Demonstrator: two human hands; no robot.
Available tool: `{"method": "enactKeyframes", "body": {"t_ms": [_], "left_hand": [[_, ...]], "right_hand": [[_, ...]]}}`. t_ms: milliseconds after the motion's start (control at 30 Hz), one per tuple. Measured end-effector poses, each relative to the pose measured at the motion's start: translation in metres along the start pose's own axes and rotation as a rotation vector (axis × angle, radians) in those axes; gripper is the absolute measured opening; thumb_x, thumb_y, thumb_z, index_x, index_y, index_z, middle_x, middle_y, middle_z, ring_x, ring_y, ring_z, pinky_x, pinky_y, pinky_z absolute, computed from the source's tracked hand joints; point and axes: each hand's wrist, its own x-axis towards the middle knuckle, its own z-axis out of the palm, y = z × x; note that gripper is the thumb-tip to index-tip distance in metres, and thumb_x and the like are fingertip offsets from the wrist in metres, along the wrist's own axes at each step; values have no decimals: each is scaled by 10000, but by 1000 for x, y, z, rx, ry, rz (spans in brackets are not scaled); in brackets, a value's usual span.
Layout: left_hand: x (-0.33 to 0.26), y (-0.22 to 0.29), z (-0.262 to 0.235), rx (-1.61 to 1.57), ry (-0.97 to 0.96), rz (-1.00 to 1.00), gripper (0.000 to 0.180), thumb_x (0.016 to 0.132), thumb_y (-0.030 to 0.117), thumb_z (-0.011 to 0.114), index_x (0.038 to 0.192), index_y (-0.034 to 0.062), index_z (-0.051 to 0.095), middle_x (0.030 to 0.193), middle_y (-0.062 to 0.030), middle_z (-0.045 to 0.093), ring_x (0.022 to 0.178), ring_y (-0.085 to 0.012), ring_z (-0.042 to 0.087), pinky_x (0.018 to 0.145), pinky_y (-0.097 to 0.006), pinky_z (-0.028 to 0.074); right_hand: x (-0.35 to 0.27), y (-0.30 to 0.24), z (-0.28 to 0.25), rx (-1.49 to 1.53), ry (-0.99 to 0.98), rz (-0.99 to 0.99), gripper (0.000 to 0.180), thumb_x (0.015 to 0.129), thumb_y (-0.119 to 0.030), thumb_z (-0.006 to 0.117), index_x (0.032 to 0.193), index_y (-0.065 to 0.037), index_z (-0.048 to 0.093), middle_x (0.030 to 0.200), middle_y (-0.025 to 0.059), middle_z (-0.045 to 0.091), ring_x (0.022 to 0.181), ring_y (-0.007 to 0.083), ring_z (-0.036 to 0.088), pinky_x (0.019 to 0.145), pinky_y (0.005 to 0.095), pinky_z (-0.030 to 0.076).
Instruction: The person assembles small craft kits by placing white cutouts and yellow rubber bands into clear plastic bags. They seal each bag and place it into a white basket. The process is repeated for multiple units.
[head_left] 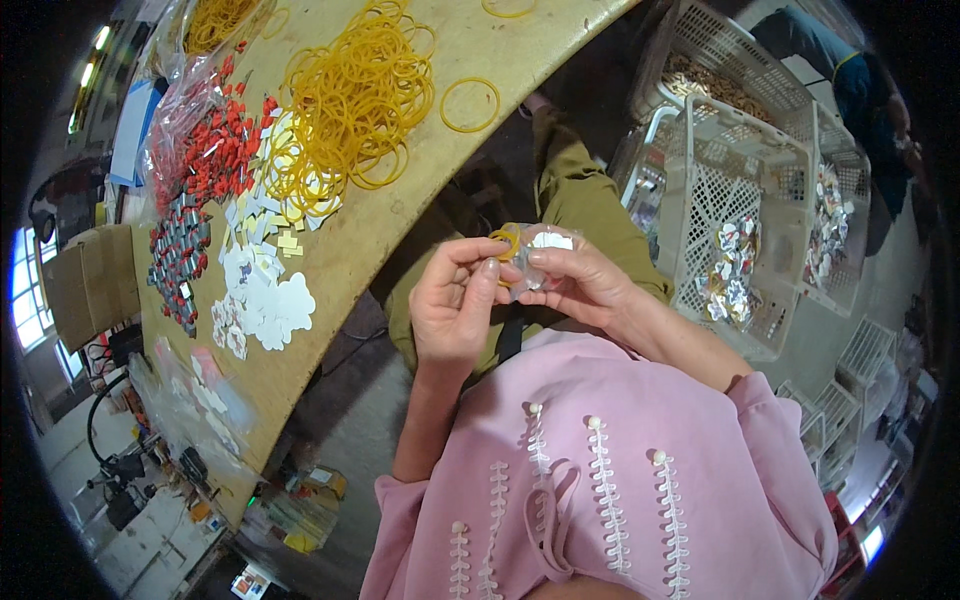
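Over my lap, my left hand pinches a yellow rubber band between thumb and fingertips. My right hand is closed round a small clear plastic bag, with a white piece showing at its top. The rubber band lies against the bag's near-left side, and both hands almost touch there. What is inside the bag is mostly hidden by my fingers. On the table to the left is a large heap of yellow rubber bands, with one loose rubber band near the edge.
Red parts, grey cylinders with red ends and white cut-out cards lie on the wooden table. Plastic crates, some holding small packed items, stand at the right. Another person's dark trouser leg is beyond them.
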Motion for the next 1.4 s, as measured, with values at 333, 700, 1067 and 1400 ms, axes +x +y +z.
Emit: {"method": "enactKeyframes", "body": {"t_ms": [333, 700, 1067, 1400], "left_hand": [[2, 35, -6, 179, 333, 191, 153, 966, 45, 543, 1095, -20, 593, 928, -104, 674, 720, -60, 583, 684, -189, 484], [39, 64, -42, 720, 571, 419, 306, 883, -25, 610, 1174, 67, 624, 1123, -42, 620, 853, -88, 561, 639, -210, 433], [19, 16, -1, 728, 215, 706, 397, 697, 9, 788, 1077, 71, 691, 1054, -87, 661, 930, -257, 621, 816, -347, 488], [16, 12, -2, 680, 264, 630, 232, 699, -11, 766, 900, 82, 695, 983, -69, 653, 907, -241, 606, 794, -342, 480]], "right_hand": [[5, -6, -16, 63, -140, -94, 75, 880, -101, 660, 918, -64, 606, 971, 83, 647, 830, 181, 654, 745, 364, 572], [-1, -25, 0, 234, -133, -119, 357, 887, -93, 663, 1226, -65, 558, 1214, 166, 617, 1110, 278, 620, 974, 479, 508], [15, -14, 28, 306, -217, -80, 276, 919, -144, 653, 1172, -51, 595, 1182, 125, 628, 1105, 258, 613, 982, 433, 501], [22, -6, 38, 187, -328, -122, 297, 921, -199, 658, 1167, -44, 597, 1147, 89, 629, 1066, 188, 609, 930, 365, 520]]}}
